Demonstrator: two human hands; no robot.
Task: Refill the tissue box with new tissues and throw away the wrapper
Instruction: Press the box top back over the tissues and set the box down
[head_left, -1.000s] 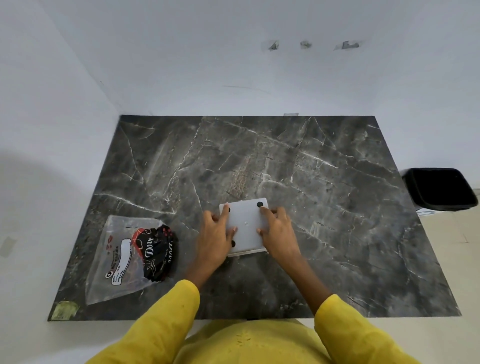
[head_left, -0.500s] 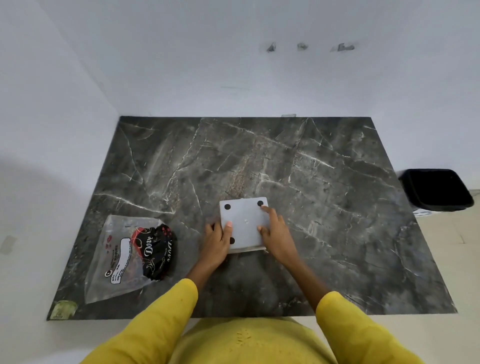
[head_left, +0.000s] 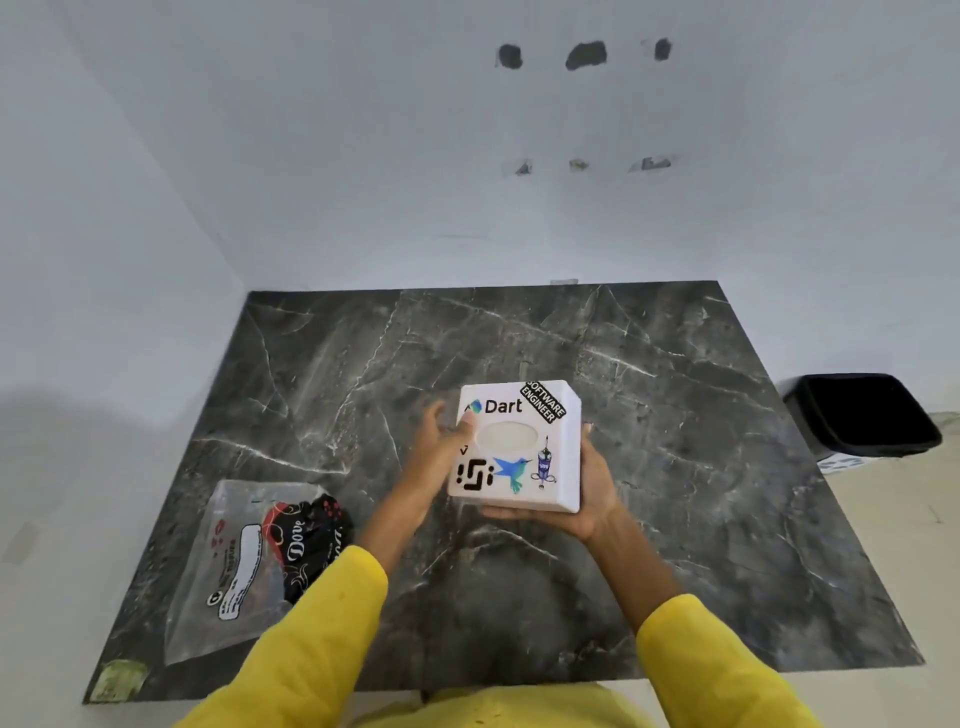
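I hold a white tissue box (head_left: 519, 447) above the dark marble table (head_left: 675, 467), its sticker-covered top with the oval opening turned toward me. White tissue shows in the opening. My left hand (head_left: 441, 447) grips the box's left side with the thumb on top. My right hand (head_left: 587, 493) cups its right side and underside. A clear plastic wrapper (head_left: 244, 566) with black and red print lies flat at the table's front left.
A black waste bin (head_left: 862, 415) stands on the floor off the table's right edge. White walls close in the table at the back and left. A yellowish scrap (head_left: 117, 680) sits at the front left corner.
The box lay bottom-up on the table under both hands; now it is lifted and turned over, its top facing me. The camera has tilted up.
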